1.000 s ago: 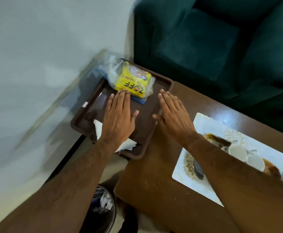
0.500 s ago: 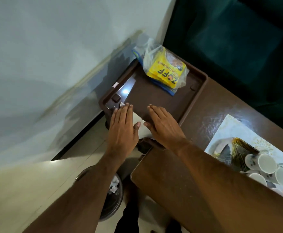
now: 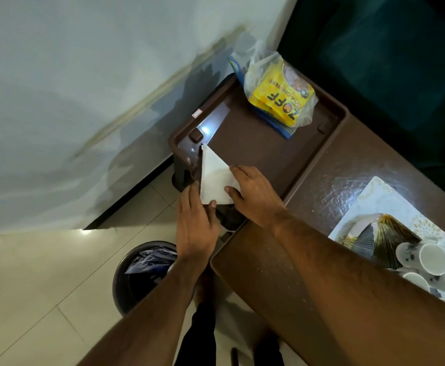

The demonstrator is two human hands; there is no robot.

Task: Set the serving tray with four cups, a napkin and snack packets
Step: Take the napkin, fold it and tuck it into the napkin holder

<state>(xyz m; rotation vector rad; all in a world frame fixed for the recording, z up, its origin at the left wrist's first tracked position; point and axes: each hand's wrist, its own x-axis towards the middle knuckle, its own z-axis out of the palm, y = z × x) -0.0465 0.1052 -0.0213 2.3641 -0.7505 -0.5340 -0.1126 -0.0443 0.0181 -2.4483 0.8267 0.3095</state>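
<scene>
- Two hands meet on the white napkin (image 3: 214, 178), which lies folded to a triangle at the near corner of the brown tray (image 3: 329, 143).
- I see my left hand (image 3: 196, 225) at the napkin's near left edge, fingers fairly straight along that edge, thumb tip against the napkin's bottom edge.
- I see my right hand (image 3: 254, 196) on the napkin's right side, fingers lying flat across the fold and thumb tucked onto the paper; I read it as pressing, not wrapped round anything.
- Beyond the hands, at the tray's far end, sits a clear bag of yellow snack packets (image 3: 282, 97), well apart from the napkin.
- Right of my right forearm, a patterned placemat (image 3: 374, 199) lies on the brown table (image 3: 282, 273); several white cups (image 3: 434, 258) lie tipped together on it, beside a dark gold-ribbed object I cannot identify.
- Below my left forearm, on the tiled floor, stands a round bin (image 3: 137, 276) with crumpled wrappers inside.
</scene>
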